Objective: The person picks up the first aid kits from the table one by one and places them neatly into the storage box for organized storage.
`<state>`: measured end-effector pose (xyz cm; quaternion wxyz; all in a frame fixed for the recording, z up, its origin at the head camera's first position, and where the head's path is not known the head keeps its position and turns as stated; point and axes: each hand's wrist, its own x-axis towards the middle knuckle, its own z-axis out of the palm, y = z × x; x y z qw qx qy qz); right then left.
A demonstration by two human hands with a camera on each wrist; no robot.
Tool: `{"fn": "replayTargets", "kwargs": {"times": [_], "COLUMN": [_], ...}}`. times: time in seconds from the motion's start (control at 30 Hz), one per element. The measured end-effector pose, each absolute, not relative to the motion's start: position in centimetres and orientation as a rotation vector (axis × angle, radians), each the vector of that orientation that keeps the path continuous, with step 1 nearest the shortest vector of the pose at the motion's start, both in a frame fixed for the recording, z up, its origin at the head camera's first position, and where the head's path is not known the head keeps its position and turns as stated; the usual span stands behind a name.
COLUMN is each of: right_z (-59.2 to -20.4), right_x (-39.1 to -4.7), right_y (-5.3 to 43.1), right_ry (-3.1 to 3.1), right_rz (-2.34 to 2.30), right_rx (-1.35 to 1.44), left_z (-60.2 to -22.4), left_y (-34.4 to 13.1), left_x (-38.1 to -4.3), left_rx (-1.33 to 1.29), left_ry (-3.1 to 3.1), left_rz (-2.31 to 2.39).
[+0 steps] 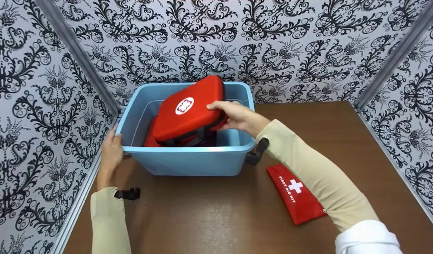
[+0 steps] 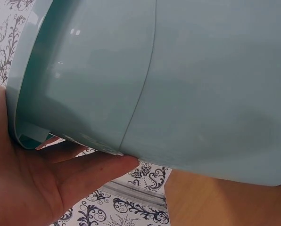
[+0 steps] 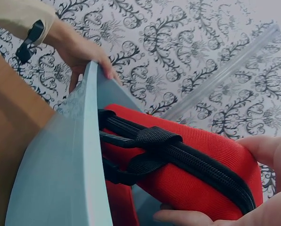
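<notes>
A red zippered first aid case [image 1: 199, 106] with a white round emblem and black strap handle leans inside a blue plastic bin [image 1: 188, 162], its right end raised above the rim. My right hand [image 1: 239, 114] grips that end, thumb on top and fingers beneath, as the right wrist view shows with the case [image 3: 202, 146] and the hand [image 3: 272, 174]. My left hand [image 1: 111, 148] holds the bin's left rim; in the left wrist view its thumb side and fingers [image 2: 93, 174] wrap the rim's corner. Another red item [image 1: 151, 137] lies under the case, mostly hidden.
On the brown table [image 1: 209, 211], right of the bin, lies a flat red pouch [image 1: 294, 194] printed "FIRST AID KIT", partly covered by my right sleeve. Patterned walls [image 1: 273, 46] stand close behind the bin and along both sides.
</notes>
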<state>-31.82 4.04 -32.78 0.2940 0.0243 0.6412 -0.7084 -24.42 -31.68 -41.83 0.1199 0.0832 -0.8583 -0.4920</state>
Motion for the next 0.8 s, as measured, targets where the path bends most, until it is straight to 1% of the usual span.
{"fn": "replayTargets", "kwargs": {"times": [0.33,0.8], "right_z": [-32.8,-33.9], "right_x": [-32.9,-33.4], "right_y": [2.1,-0.1], "right_ry": [1.778,1.805], "right_rz": [-1.810,-1.770], "right_rx": [0.099,0.049], "left_z": [-41.8,-41.7], "left_y": [-31.8,-31.7], "left_x": [-24.5,-24.4], "left_rx": [0.255,0.271], "left_ry": [-2.521,-2.524], "left_rz": [-1.360,-1.414]}}
